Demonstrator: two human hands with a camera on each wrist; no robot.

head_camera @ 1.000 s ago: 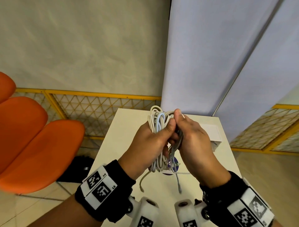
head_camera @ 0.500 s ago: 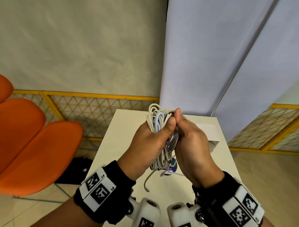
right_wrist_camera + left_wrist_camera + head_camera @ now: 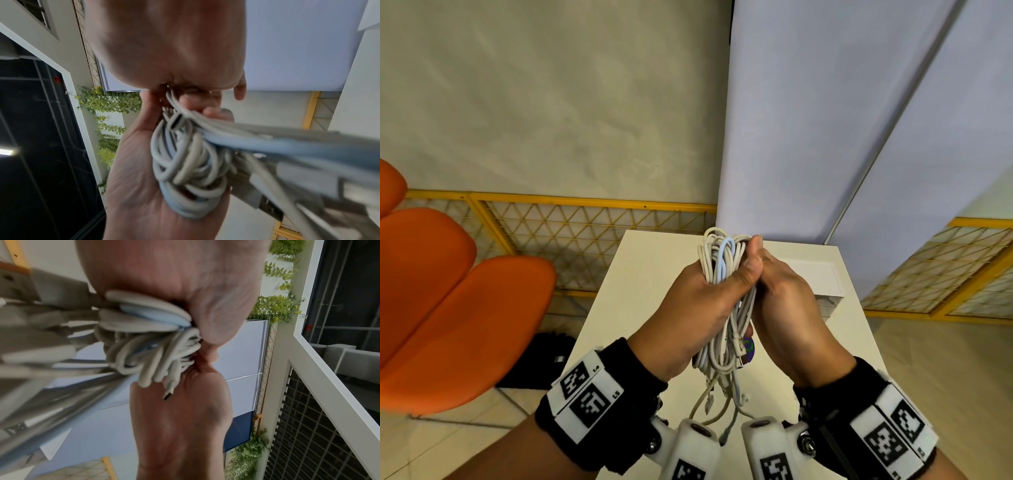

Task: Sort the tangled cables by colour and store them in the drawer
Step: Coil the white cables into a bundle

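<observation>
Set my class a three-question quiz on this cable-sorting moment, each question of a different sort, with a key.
1. True or false: the cable bundle lies flat on the white table.
2. Which hand's thumb presses across the front of the bundle? A) left hand B) right hand
3. Fill in: among the off-white cables one is pale ____.

Key: 1 false, it is held up above the table; 2 A; 3 blue.

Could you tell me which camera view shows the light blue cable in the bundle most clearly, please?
The head view: the light blue cable shows sharply as one loop at the top of the cable bundle, beside the left hand thumb. Both wrist views show blue strands too, but close up, blurred and partly hidden.
</observation>
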